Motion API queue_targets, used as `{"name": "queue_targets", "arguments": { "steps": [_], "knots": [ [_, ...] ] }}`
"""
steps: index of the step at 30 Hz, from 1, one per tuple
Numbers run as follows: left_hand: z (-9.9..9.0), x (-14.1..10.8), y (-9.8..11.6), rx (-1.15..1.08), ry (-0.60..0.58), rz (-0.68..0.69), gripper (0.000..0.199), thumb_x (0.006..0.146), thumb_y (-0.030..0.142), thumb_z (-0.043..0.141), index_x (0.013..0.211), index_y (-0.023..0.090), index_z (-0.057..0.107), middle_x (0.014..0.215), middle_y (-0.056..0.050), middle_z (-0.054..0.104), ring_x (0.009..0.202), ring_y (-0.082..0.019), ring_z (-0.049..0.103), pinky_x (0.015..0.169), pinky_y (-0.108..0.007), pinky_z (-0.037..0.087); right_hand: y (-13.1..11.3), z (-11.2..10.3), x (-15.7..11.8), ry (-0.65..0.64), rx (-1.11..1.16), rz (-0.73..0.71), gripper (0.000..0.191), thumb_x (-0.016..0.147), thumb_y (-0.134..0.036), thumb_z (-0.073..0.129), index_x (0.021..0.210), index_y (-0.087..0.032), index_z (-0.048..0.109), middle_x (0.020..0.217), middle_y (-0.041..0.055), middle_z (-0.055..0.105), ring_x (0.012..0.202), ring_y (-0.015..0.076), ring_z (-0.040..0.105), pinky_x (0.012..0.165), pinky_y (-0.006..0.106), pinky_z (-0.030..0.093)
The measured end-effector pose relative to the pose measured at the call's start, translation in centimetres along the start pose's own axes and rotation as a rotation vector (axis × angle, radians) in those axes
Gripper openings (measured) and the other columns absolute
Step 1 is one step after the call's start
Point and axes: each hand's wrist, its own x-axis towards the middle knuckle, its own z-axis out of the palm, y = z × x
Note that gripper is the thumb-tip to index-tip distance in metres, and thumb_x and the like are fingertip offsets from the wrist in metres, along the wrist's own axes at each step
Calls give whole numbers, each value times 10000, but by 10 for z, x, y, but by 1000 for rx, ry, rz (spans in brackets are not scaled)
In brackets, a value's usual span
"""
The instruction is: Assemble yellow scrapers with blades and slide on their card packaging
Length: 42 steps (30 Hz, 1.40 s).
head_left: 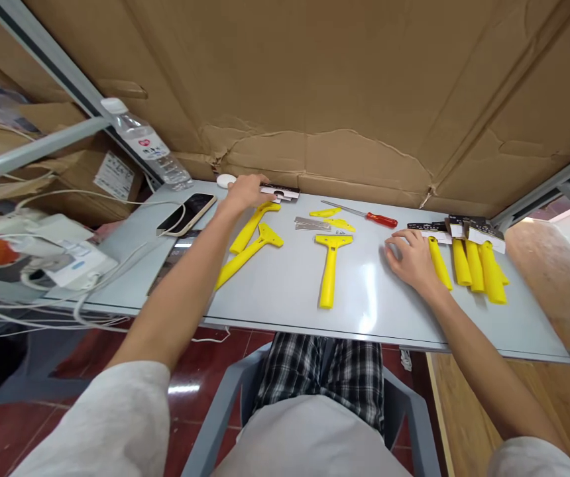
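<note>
My left hand [246,193] grips the left end of a black-and-white carded packet [283,193] at the far edge of the pale table [275,291]. My right hand [413,260] rests open on the tabletop, its fingers spread, right next to a yellow plastic scraper [439,263]. Several more yellow scrapers [478,266] lie beside it, with black-and-white cards at their heads. Between my hands lie further yellow scrapers [329,260] [250,255], small yellow pieces [339,224], a stack of metal blades [312,224], and a red-handled screwdriver [382,220].
A smartphone [185,214] with a white cable lies at the table's left, near a white round object [226,180]. A plastic water bottle [146,142], tangled white cables, and cardboard boxes [86,175] sit left. A large cardboard sheet [315,86] stands behind the table.
</note>
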Motion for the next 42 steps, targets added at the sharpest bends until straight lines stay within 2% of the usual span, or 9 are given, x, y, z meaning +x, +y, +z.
{"name": "queue_targets", "arguments": {
  "steps": [3,9,13,17,22,25,27,34,42],
  "knots": [
    [7,3,9,36,-18,-67,637,909,520,848,1428,187,691,1374,-150,734,1331,-362,570,1190,-576,369,6,4,-3,-12,34,38,190,1013,-295,623,1089,-220,781,1181,127,753,1203,335,607,992,492,460],
    [17,6,7,-3,83,-77,412,910,415,849,1265,218,779,1302,-170,742,1310,-392,569,1158,-660,345,9,6,-5,-27,82,70,196,1004,-279,611,1054,-208,788,1110,124,760,1144,324,634,975,490,473],
    [13,-8,3,-168,301,107,458,967,470,807,1229,96,768,1251,-142,703,1277,-314,513,1177,-650,309,6,1,-5,-3,130,80,194,989,-274,613,1041,-211,789,1101,126,761,1157,333,638,994,503,479],
    [6,-54,22,-286,526,356,413,940,519,825,1199,198,797,1374,-120,644,1294,-316,576,1191,-571,419,-8,-6,-1,-45,296,113,167,977,-273,621,985,-212,776,1053,121,784,1065,316,681,1002,511,501],
    [19,-136,70,-414,475,632,306,945,486,834,1158,269,802,1395,-83,664,1241,-271,684,1085,-473,601,-53,-24,2,-197,592,154,187,1006,-352,657,956,-215,773,992,77,805,898,233,721,847,407,554],
    [36,-170,93,-473,500,661,247,960,472,829,1089,263,799,1368,-88,689,1276,-274,690,1096,-475,617,-82,-32,6,-445,832,231,293,965,-459,741,1141,-229,783,1002,50,810,760,184,689,739,370,554],
    [46,-185,101,-491,507,661,227,961,451,835,1071,257,791,1327,-91,715,1265,-270,702,1056,-461,639,-95,-33,8,-508,950,286,417,915,-504,800,1229,-234,749,982,36,797,709,167,663,703,361,555],
    [64,-209,104,-551,569,730,199,935,392,874,982,236,760,1412,-111,729,1306,-270,721,1074,-489,633,-107,-28,3,-303,1167,512,580,784,-543,927,1240,-255,713,1049,40,718,732,163,659,580,330,564],
    [74,-219,106,-642,391,737,233,956,452,841,891,238,773,1556,-133,678,1420,-306,677,1149,-557,605,-108,-28,-8,-161,1304,573,683,693,-466,994,1268,-266,684,1133,43,698,780,161,681,589,313,590]
  ]
}}
